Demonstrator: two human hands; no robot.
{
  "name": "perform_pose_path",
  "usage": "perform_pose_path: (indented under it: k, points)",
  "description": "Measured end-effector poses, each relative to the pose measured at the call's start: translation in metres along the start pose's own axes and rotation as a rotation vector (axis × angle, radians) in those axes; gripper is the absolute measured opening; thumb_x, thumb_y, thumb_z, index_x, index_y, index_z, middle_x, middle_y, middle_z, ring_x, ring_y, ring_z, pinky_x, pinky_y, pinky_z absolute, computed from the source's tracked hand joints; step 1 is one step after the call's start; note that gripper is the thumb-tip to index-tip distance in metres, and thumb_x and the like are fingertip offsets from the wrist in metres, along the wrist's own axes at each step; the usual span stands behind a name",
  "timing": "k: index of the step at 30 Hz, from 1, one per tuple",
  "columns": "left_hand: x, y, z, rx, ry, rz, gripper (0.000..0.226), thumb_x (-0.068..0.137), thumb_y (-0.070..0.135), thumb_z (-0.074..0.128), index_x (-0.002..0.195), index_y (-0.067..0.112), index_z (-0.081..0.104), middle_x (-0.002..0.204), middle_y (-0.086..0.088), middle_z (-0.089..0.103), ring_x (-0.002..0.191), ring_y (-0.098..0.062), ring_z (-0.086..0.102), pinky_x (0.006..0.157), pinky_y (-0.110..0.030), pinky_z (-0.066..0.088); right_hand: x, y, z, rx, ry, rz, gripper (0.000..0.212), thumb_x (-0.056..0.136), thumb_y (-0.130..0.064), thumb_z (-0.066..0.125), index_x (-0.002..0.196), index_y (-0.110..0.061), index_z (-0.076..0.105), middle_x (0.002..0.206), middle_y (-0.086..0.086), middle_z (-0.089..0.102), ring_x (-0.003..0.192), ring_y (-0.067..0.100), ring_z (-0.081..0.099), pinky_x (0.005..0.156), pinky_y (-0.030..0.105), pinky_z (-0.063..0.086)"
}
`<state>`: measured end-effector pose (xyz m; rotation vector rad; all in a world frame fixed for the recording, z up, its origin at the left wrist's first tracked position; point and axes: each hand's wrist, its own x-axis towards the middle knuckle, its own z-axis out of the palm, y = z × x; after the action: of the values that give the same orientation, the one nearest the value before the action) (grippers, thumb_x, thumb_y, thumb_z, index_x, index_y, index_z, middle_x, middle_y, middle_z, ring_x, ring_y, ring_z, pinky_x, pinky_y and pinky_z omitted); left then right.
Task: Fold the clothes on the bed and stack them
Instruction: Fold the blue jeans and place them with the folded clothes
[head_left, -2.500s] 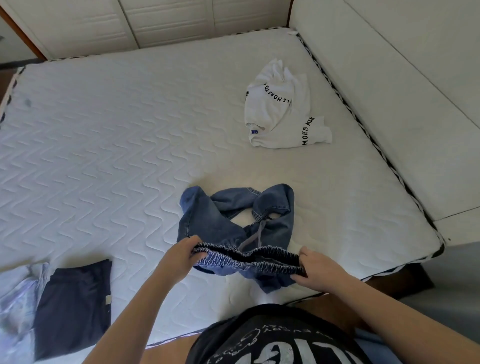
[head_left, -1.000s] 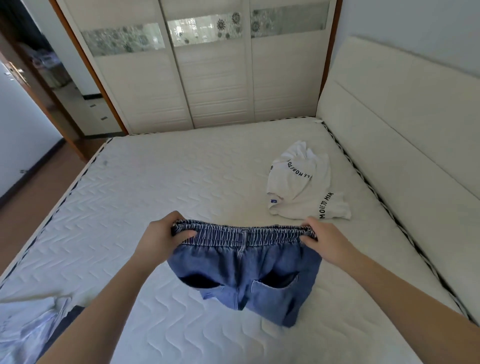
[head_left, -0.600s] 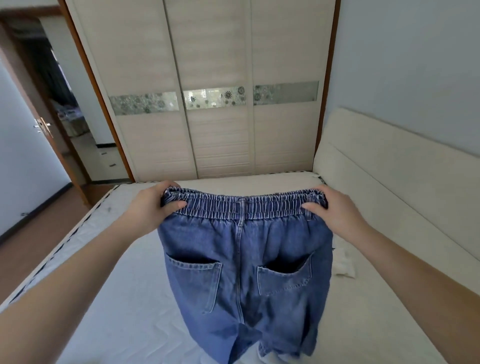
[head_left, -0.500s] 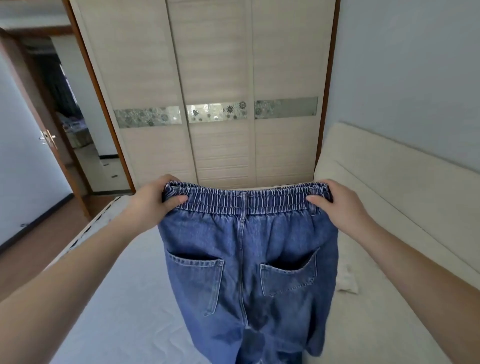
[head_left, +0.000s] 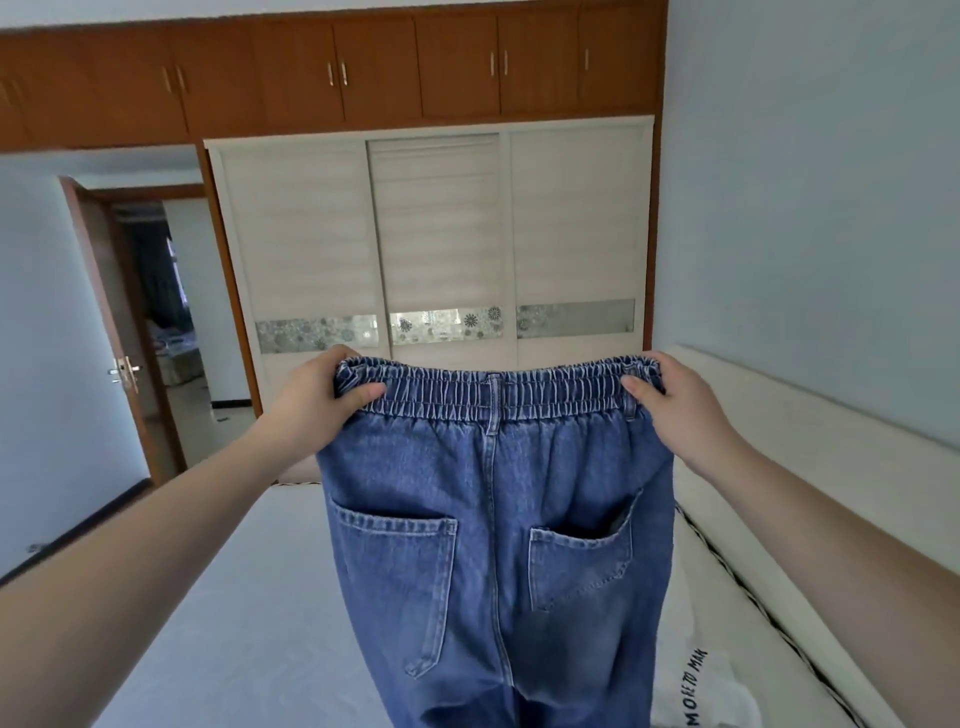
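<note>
Both arms reach straight out in front of the person. The left hand (head_left: 311, 400) has its grip on the left end of the stretchy waistband of the blue denim jeans (head_left: 498, 545), thumb on the near side. The right hand (head_left: 675, 405) pinches the right end the same way. The jeans hang down flat, back pockets showing, above the white quilted bed (head_left: 249, 623). A white shirt with black letters (head_left: 701, 680) lies near the bed's right edge.
</note>
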<state>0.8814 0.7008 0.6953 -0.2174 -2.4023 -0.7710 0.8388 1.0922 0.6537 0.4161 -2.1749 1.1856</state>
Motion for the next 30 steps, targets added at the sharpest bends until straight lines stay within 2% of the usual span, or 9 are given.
perform_pose_path:
  k: [4,7,10,14,16,21,23,26,30]
  points:
    - [0.031,0.013,-0.024,0.042,0.094,0.042,0.036,0.091,0.039,0.064,0.116,0.016,0.052,0.091,-0.001,0.064,0.080,-0.019,0.057,0.070,-0.031,0.040,0.034,-0.028,-0.005,-0.005,0.089,-0.038,0.036,0.099,-0.034,0.053,0.131,-0.017,0.054,0.117,-0.009,0.058,0.109,0.011,0.052,0.092,0.029,0.039]
    - [0.046,0.026,-0.037,0.090,0.161,0.069,0.037,0.093,0.039,0.061,0.116,0.012,0.050,0.088,-0.003,0.061,0.077,-0.021,0.053,0.067,-0.032,0.037,0.056,-0.050,-0.011,0.014,0.153,-0.093,0.030,0.101,-0.031,0.050,0.126,-0.017,0.056,0.110,-0.009,0.060,0.102,0.011,0.054,0.085,0.026,0.037]
    - [0.054,0.033,-0.048,0.085,0.213,0.110,0.032,0.092,0.039,0.063,0.110,0.016,0.050,0.082,0.005,0.058,0.070,-0.012,0.050,0.061,-0.029,0.035,0.068,-0.064,-0.015,0.027,0.189,-0.141,0.020,0.101,-0.029,0.049,0.118,-0.020,0.057,0.101,-0.012,0.061,0.095,0.009,0.055,0.076,0.020,0.036]
    - [0.059,0.043,-0.064,0.031,0.278,0.159,0.026,0.090,0.038,0.067,0.101,0.021,0.050,0.076,0.018,0.056,0.068,0.006,0.049,0.056,-0.012,0.031,0.075,-0.076,-0.021,0.064,0.231,-0.184,0.014,0.101,-0.027,0.050,0.114,-0.028,0.055,0.097,-0.019,0.059,0.092,0.005,0.055,0.070,0.000,0.034]
    - [0.057,0.048,-0.072,-0.002,0.305,0.182,0.023,0.089,0.037,0.068,0.099,0.023,0.052,0.078,0.018,0.058,0.068,0.007,0.053,0.058,-0.010,0.032,0.077,-0.081,-0.024,0.090,0.250,-0.192,0.016,0.100,-0.029,0.051,0.116,-0.030,0.055,0.100,-0.019,0.060,0.095,0.004,0.055,0.072,0.000,0.034]
    - [0.039,0.044,-0.077,-0.124,0.304,0.275,0.017,0.090,0.027,0.067,0.096,0.025,0.051,0.084,0.014,0.063,0.079,0.011,0.057,0.065,-0.007,0.038,0.073,-0.079,-0.023,0.261,0.218,-0.179,0.015,0.099,-0.030,0.054,0.111,-0.039,0.058,0.107,-0.018,0.066,0.102,0.007,0.061,0.088,0.025,0.042]
    - [0.030,0.039,-0.073,-0.170,0.280,0.279,0.015,0.091,0.024,0.066,0.095,0.027,0.051,0.085,0.020,0.062,0.079,0.009,0.058,0.065,-0.006,0.040,0.066,-0.075,-0.019,0.350,0.177,-0.171,0.022,0.099,-0.026,0.055,0.103,-0.046,0.061,0.103,-0.019,0.069,0.103,0.006,0.063,0.092,0.027,0.044]
    - [0.014,0.028,-0.064,-0.302,0.219,0.276,0.020,0.090,0.022,0.064,0.091,0.036,0.050,0.085,0.020,0.061,0.076,0.007,0.057,0.066,-0.005,0.041,0.053,-0.063,-0.010,0.537,0.066,-0.148,0.030,0.100,-0.016,0.053,0.103,-0.042,0.066,0.103,-0.012,0.071,0.103,0.011,0.064,0.093,0.026,0.049]
    - [-0.008,0.008,-0.056,-0.415,0.167,0.319,0.018,0.088,0.040,0.069,0.088,0.042,0.051,0.088,0.016,0.057,0.080,0.003,0.054,0.073,-0.011,0.043,0.035,-0.055,-0.001,0.734,-0.034,-0.078,0.026,0.092,-0.019,0.054,0.100,-0.038,0.070,0.097,-0.009,0.073,0.094,0.006,0.067,0.082,0.017,0.053]
